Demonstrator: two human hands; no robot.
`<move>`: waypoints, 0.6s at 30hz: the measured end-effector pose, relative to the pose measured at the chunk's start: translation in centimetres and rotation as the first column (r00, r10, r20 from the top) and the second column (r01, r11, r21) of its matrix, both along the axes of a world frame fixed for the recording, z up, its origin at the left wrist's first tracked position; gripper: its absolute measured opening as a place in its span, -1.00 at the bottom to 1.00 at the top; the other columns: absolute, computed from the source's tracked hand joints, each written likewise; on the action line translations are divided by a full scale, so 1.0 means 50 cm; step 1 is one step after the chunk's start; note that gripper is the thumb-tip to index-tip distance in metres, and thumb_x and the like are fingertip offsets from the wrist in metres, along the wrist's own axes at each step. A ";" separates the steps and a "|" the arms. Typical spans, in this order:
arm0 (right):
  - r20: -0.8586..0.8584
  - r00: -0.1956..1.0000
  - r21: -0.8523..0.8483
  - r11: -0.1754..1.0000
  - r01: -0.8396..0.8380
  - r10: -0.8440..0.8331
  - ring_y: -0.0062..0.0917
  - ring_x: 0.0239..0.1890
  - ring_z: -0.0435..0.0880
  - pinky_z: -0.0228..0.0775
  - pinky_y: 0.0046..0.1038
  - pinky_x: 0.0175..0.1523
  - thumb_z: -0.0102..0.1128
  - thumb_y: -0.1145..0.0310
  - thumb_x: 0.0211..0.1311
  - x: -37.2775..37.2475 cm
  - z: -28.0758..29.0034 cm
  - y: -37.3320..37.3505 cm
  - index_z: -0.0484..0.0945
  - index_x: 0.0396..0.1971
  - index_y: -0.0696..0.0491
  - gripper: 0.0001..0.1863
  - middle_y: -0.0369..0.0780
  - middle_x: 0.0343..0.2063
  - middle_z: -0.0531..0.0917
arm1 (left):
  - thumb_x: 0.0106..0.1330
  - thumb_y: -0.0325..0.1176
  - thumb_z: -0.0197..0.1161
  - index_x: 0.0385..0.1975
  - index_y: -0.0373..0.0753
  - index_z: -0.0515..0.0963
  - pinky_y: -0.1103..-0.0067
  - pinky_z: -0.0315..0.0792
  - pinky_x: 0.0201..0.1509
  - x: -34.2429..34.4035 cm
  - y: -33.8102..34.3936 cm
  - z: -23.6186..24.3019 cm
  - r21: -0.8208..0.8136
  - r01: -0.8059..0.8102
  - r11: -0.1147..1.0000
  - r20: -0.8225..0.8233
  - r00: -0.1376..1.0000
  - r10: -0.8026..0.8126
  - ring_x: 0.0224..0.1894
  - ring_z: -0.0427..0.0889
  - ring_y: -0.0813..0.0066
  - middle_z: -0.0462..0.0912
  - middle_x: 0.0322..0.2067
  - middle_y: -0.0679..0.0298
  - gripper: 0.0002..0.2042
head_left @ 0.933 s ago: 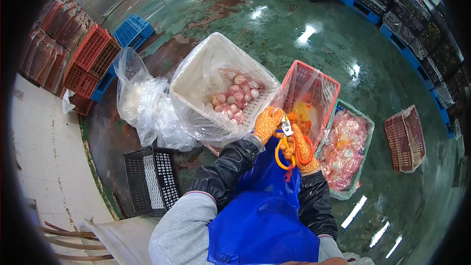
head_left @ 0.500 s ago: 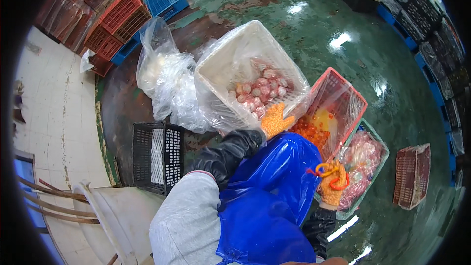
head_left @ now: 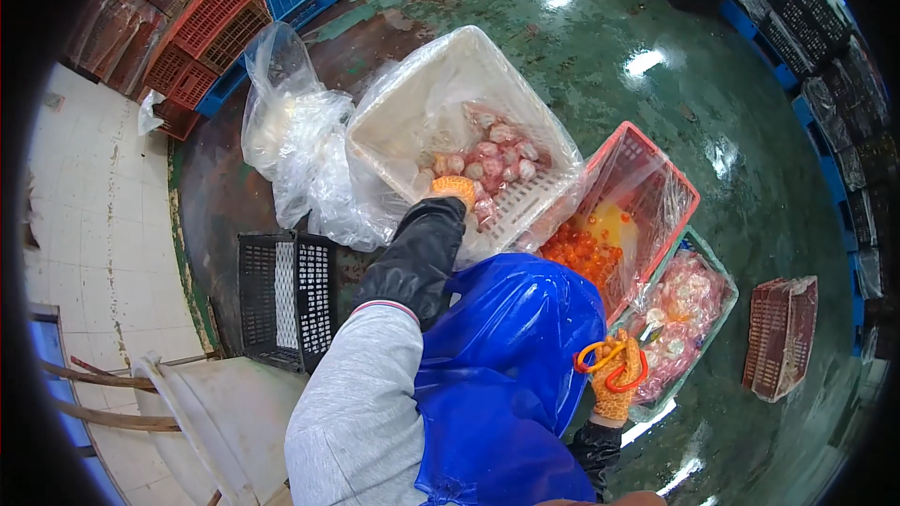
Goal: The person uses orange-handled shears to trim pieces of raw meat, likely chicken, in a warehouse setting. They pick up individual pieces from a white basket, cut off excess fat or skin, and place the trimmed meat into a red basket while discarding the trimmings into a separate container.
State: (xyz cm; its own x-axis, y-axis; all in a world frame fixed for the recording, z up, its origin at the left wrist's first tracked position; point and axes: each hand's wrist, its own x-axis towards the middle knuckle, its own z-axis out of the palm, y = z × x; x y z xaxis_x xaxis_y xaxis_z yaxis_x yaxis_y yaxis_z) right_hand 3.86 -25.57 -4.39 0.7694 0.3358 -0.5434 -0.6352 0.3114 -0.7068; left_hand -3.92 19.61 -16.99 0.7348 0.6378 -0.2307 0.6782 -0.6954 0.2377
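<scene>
My left hand, in an orange textured glove, reaches into a plastic-lined white crate. It touches the near edge of a pile of small round pinkish-red bundles; its fingers point down and are hidden. Lower right, my right hand, in a matching glove, is closed on an orange-and-red looped thing that resembles scissor handles; no blade shows clearly. Beside it stand a lined red crate with orange round pieces and a green crate of pink, plastic-wrapped stuff.
Crumpled clear plastic bags lie left of the white crate. A black crate stands below them. On the wet green floor sits a reddish-brown crate. Stacked crates line the upper left and right edges.
My left hand has moved left from the near rim to the pile in the white crate, and its fingers now point down. My right hand has shifted slightly left and nearer, still with the looped thing.
</scene>
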 end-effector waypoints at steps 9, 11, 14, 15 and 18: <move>0.305 0.785 -0.571 0.763 -0.302 0.539 -0.62 -0.53 0.46 0.35 -0.60 -0.45 0.10 0.27 0.17 -0.027 0.102 0.100 0.32 0.06 0.09 -0.54 -0.23 -0.52 0.50 | 0.29 -0.25 0.05 -0.31 -0.28 0.45 0.38 0.49 -0.16 -0.009 -0.101 0.206 -0.870 0.418 0.261 0.475 0.570 0.670 -0.28 0.57 0.32 0.56 -0.40 0.18 -0.80; 0.534 0.514 -0.747 0.659 -0.085 0.671 -0.54 -0.48 0.50 0.35 -0.49 -0.38 0.13 0.28 0.15 -0.035 0.126 0.143 0.31 0.09 0.08 -0.51 -0.24 -0.47 0.52 | 0.31 -0.30 0.03 -0.42 -0.24 0.45 0.45 0.51 -0.20 -0.006 -0.178 0.249 -0.819 0.526 0.231 0.484 0.415 0.771 -0.34 0.55 0.43 0.51 -0.46 0.27 -0.84; 0.665 0.538 -0.636 0.770 0.045 0.518 -0.47 -0.46 0.51 0.34 -0.43 -0.37 0.17 0.27 0.10 -0.064 0.233 0.212 0.32 0.09 0.06 -0.47 -0.22 -0.47 0.51 | 0.30 -0.34 0.04 -0.41 -0.24 0.45 0.46 0.51 -0.20 0.018 -0.264 0.278 -0.783 0.546 0.297 0.514 0.301 0.803 -0.35 0.53 0.47 0.51 -0.42 0.30 -0.87; 0.716 0.501 -0.612 0.783 0.115 0.486 -0.44 -0.45 0.52 0.34 -0.42 -0.37 0.18 0.26 0.09 -0.068 0.243 0.223 0.32 0.10 0.05 -0.46 -0.20 -0.46 0.52 | 0.29 -0.36 0.06 -0.42 -0.24 0.45 0.50 0.50 -0.21 0.018 -0.288 0.287 -0.791 0.469 0.392 0.562 0.304 0.770 -0.36 0.49 0.54 0.50 -0.42 0.34 -0.89; 0.823 0.189 -0.559 0.704 0.438 0.535 -0.36 -0.45 0.53 0.34 -0.41 -0.38 0.21 0.24 0.05 -0.070 0.222 0.242 0.32 0.10 0.04 -0.43 -0.13 -0.47 0.51 | 0.28 -0.38 0.09 -0.36 -0.31 0.50 0.66 0.40 -0.25 0.039 -0.361 0.297 -0.747 0.401 0.531 0.653 0.289 0.700 -0.37 0.45 0.64 0.54 -0.40 0.36 -0.87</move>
